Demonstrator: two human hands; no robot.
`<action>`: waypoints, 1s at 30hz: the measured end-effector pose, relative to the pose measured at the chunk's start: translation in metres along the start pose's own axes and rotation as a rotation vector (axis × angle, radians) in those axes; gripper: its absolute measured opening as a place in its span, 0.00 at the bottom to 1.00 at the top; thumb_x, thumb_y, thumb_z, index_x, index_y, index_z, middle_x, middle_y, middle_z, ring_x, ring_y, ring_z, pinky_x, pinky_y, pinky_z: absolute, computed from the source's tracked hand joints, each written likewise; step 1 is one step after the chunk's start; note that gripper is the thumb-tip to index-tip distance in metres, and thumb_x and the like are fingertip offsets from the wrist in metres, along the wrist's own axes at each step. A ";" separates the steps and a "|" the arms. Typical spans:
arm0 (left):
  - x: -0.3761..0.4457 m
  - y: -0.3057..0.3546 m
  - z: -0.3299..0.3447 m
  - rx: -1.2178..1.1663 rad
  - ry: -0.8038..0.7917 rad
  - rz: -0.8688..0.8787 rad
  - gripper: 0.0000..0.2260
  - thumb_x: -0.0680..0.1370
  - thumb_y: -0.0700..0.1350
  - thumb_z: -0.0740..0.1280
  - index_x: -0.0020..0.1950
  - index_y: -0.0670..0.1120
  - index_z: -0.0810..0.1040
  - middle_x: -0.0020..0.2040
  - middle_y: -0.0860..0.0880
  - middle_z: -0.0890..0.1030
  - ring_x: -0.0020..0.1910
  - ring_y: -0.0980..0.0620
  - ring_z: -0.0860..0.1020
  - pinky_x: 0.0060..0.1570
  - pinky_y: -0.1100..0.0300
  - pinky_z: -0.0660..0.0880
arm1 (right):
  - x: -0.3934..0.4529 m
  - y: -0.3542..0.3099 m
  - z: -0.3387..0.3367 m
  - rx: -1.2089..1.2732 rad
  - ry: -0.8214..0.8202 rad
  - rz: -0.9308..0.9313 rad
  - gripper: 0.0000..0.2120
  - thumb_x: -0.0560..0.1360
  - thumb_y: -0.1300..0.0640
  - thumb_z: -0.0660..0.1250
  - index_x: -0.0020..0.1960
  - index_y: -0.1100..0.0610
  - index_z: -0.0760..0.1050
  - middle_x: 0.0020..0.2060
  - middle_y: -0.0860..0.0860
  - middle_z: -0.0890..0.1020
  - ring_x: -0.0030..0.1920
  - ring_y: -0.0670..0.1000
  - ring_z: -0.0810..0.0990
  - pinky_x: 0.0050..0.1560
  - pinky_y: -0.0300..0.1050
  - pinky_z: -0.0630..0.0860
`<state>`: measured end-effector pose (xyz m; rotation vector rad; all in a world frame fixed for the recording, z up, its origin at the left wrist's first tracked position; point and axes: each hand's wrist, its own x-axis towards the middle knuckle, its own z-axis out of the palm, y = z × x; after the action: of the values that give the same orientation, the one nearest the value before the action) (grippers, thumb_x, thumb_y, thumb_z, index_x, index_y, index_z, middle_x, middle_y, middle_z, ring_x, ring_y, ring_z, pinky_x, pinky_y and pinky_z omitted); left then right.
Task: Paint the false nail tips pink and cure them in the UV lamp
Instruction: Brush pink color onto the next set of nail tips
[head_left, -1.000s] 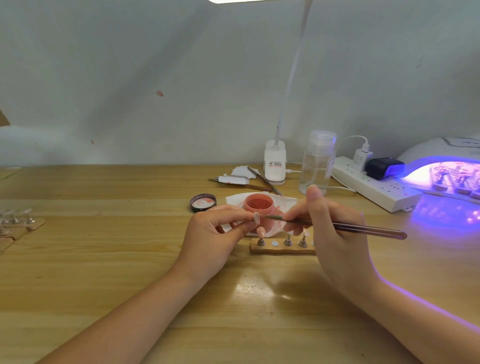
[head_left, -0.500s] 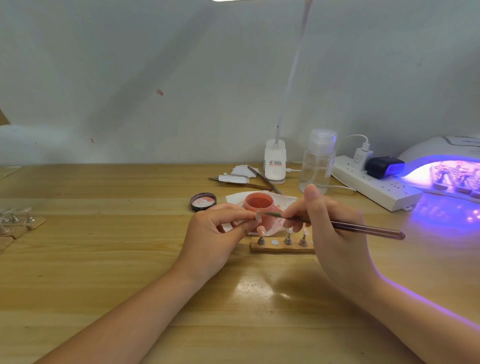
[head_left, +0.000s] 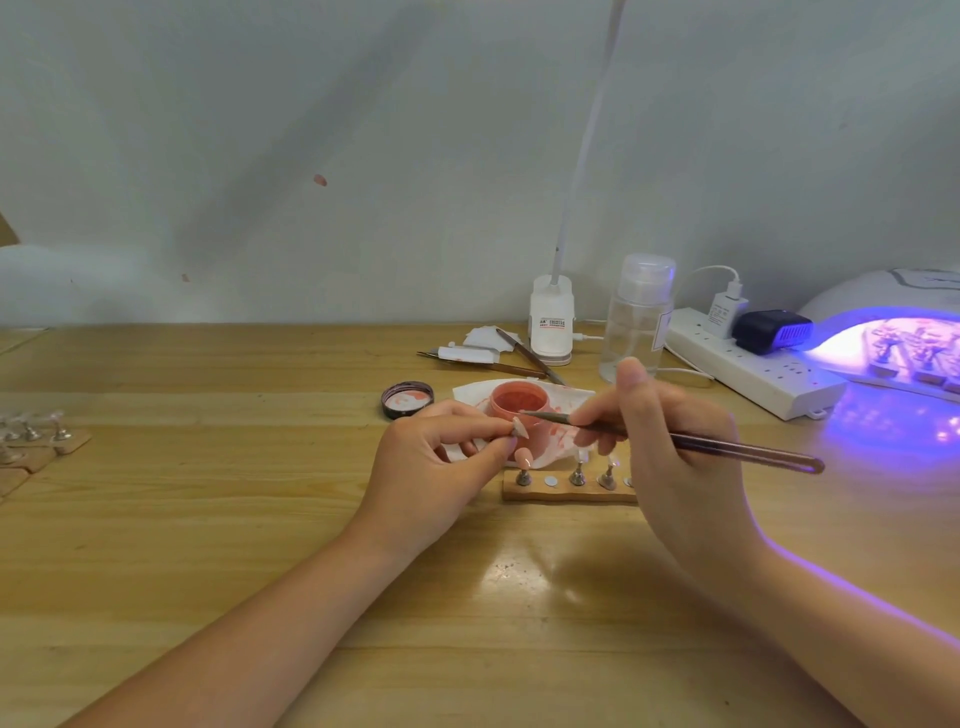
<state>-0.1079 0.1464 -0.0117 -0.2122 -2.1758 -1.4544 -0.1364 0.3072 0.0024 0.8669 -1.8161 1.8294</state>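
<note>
The left hand (head_left: 436, 457) pinches a nail tip (head_left: 520, 429); the right hand (head_left: 670, 441) grips the brush (head_left: 675, 440), shaft along 3-to-9 o'clock, bristles meeting the tip.

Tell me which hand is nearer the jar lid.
Left. The left hand sits just in front-right of the jar lid; the right hand, holding the brush, is farther right, past the pink jar.

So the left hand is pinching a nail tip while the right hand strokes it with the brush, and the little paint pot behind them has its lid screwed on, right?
Not quite. The head view shows the paint pot open, its pink paint showing; the lid lies on the table to its left. The rest holds: the left hand pinches a nail tip and the right hand holds the brush to it.
</note>
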 end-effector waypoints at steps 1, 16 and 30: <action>0.000 0.000 0.000 -0.001 -0.002 -0.005 0.12 0.69 0.36 0.73 0.39 0.55 0.82 0.36 0.54 0.79 0.29 0.64 0.71 0.28 0.73 0.64 | 0.000 0.001 0.000 -0.010 -0.014 0.010 0.19 0.76 0.49 0.58 0.32 0.55 0.79 0.27 0.48 0.81 0.28 0.44 0.77 0.31 0.34 0.72; 0.000 0.002 0.001 -0.004 -0.014 -0.028 0.14 0.69 0.36 0.73 0.38 0.57 0.82 0.35 0.54 0.78 0.30 0.64 0.71 0.30 0.74 0.65 | 0.000 0.000 0.001 0.004 0.011 -0.003 0.19 0.75 0.49 0.59 0.32 0.56 0.79 0.26 0.47 0.81 0.27 0.43 0.78 0.31 0.34 0.72; 0.000 0.002 -0.001 0.043 -0.002 -0.003 0.13 0.69 0.37 0.73 0.38 0.57 0.81 0.38 0.55 0.79 0.33 0.63 0.71 0.31 0.74 0.66 | 0.000 -0.001 -0.002 0.029 0.084 0.089 0.25 0.74 0.44 0.57 0.25 0.56 0.78 0.22 0.55 0.76 0.21 0.47 0.73 0.26 0.35 0.69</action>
<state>-0.1070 0.1460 -0.0101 -0.1952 -2.2071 -1.4080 -0.1357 0.3094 0.0032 0.7194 -1.8068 1.9206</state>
